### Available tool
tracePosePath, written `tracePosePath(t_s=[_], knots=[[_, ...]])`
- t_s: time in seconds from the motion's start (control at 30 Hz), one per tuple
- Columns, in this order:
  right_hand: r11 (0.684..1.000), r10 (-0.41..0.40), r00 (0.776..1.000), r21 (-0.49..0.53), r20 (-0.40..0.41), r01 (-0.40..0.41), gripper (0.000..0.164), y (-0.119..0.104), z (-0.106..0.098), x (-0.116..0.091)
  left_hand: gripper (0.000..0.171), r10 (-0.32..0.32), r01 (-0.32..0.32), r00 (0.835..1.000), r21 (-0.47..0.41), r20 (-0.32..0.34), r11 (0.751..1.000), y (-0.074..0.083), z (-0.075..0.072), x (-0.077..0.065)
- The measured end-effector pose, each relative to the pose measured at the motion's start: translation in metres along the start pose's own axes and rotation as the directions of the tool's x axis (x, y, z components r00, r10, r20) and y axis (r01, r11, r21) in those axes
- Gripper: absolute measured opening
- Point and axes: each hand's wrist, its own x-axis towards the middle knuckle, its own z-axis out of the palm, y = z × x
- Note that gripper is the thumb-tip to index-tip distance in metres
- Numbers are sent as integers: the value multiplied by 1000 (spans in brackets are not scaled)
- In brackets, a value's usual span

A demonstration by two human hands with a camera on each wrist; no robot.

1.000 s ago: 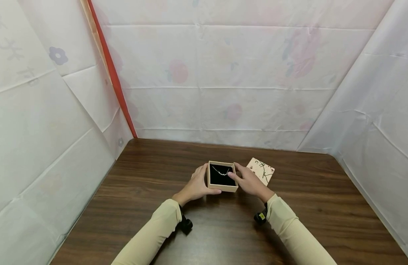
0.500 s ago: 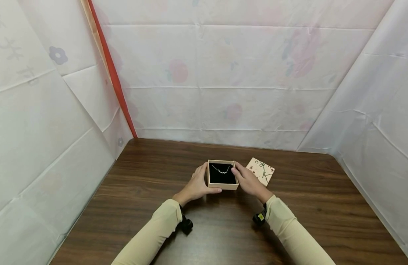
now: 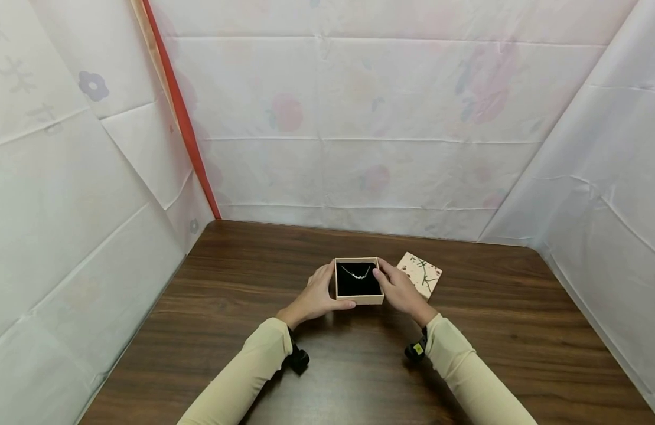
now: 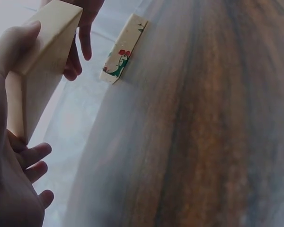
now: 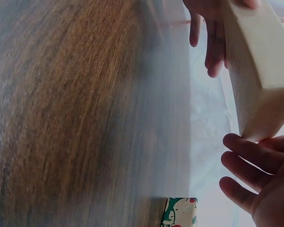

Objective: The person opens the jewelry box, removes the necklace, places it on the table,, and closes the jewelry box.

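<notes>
A small cream gift box (image 3: 372,300) without its lid is held between both hands, slightly above the table. Inside it, a thin silver necklace (image 3: 357,275) curves across a black padded insert (image 3: 354,288). My left hand (image 3: 318,297) grips the box's left side, its thumb along the front wall. On the other side my right hand (image 3: 403,291) holds the right wall, the thumb over the top edge. Both wrist views show the box's plain outer walls (image 4: 45,75) and fingers beneath it. Just right of my right hand lies the lid (image 3: 420,274), printed with flowers and branches.
The dark wood-grain table (image 3: 242,265) extends around the hands. Pale printed cloth (image 3: 327,118) hangs behind it and at both sides, with a red strip (image 3: 181,112) at the left corner. A black wrist camera (image 3: 297,360) is worn below the left sleeve.
My right thumb has drawn back from over the necklace to the box's right edge. The box has tilted and turned slightly. My left hand has kept its grip, and the lid lies where it was.
</notes>
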Motion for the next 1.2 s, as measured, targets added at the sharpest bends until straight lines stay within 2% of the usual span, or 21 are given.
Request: tracePosePath(t_s=[0.17,0.37,0.7,0.87,1.2], knots=[[1000,-5,999,6,-33,5,51,-1,1,1,123,-23,23,1000,44,-2,999,3,1,0],[999,10,998,38,-61,-8,48,-2,1,2,127,-13,15,1000,78,-17,997,6,2,0],[998,1,993,64,-122,7,45,-3,5,1,129,51,-41,993,100,-102,994,8,5,1],[998,6,992,63,-123,1,45,-2,6,2,128,85,-69,987,119,-137,990,7,5,1],[999,24,995,37,-102,-20,46,-4,7,3,129,142,-122,979,138,-144,983,5,4,1]])
